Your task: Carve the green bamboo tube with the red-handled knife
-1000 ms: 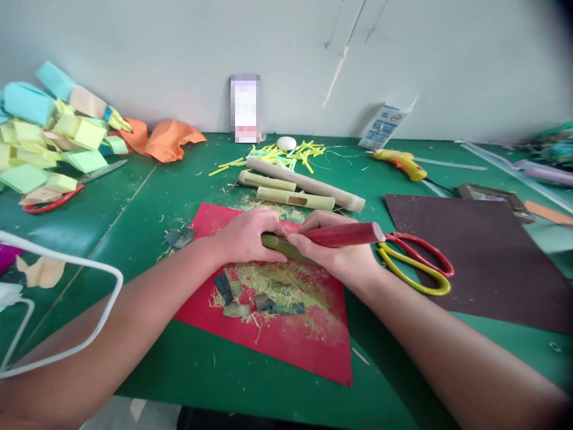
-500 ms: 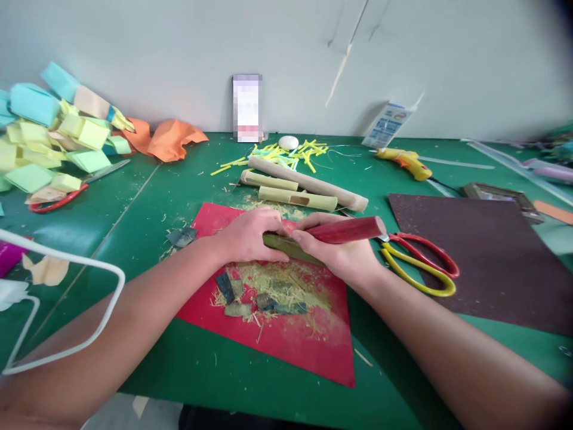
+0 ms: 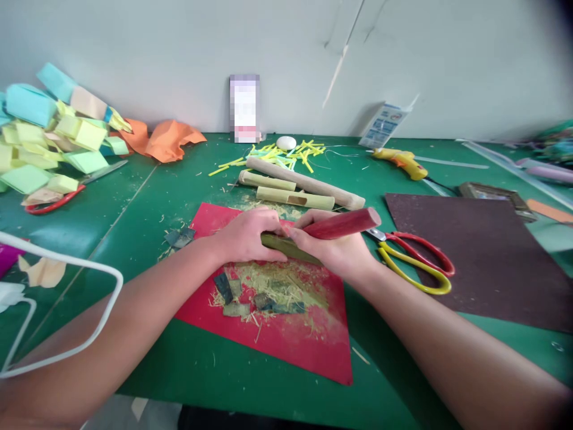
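Note:
My left hand (image 3: 246, 235) is closed round a short green bamboo piece (image 3: 286, 246), holding it over a red sheet (image 3: 290, 340). My right hand (image 3: 333, 248) grips a tool with a thick red wooden handle (image 3: 342, 223); its working end lies against the bamboo piece and is hidden between my fingers. Under my hands lies a heap of pale green shavings (image 3: 277, 289) and several dark bark chips (image 3: 224, 288) on the red sheet.
Three longer bamboo sticks (image 3: 304, 183) lie behind the red sheet. Red-and-yellow scissors (image 3: 414, 263) and a dark brown sheet (image 3: 483, 257) sit to the right, a yellow glue gun (image 3: 400, 161) beyond. Coloured paper boxes (image 3: 54, 137) pile up at left; a white cable (image 3: 67, 310) loops near the front left.
My right hand and the red handle have shifted slightly left and tilted up, uncovering more of the scissors. My left hand keeps its hold on the bamboo piece.

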`<state>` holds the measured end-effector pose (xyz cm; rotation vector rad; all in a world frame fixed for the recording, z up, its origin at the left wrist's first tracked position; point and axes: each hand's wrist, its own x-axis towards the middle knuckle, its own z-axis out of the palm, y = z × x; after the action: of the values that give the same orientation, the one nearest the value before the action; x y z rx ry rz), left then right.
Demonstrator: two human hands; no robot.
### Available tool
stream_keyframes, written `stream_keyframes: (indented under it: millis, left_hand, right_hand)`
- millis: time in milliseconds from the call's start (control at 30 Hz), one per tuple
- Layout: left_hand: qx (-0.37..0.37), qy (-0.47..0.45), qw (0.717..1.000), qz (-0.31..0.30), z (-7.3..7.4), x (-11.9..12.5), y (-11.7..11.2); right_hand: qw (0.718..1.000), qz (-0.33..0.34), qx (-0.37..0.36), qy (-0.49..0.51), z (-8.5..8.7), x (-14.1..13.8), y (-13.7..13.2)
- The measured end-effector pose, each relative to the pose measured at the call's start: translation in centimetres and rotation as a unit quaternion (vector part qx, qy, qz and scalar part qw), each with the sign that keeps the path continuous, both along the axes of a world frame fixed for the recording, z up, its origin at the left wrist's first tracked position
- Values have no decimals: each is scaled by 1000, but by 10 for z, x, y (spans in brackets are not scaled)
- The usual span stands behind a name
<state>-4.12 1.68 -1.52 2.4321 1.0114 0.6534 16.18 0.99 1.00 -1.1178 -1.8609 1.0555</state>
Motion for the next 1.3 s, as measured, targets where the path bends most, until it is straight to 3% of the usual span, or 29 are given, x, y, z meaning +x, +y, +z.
stream_keyframes:
  millis: [167, 433, 733, 1300]
  left_hand:
    - [-1, 1, 1000, -7, 1, 0, 0]
    - [10, 6, 1000, 4, -4, 0, 1]
    - [0, 5, 1000, -1, -1, 0, 1]
    - [2, 9, 1000, 3, 0, 1, 1]
  right_hand:
    - [1000, -3, 21, -2, -3, 1, -1]
    - [996, 59, 21, 67, -1, 3, 1]
    - [987, 143, -16, 68, -4, 8, 7]
    - [986, 151, 21, 63, -7, 13, 9]
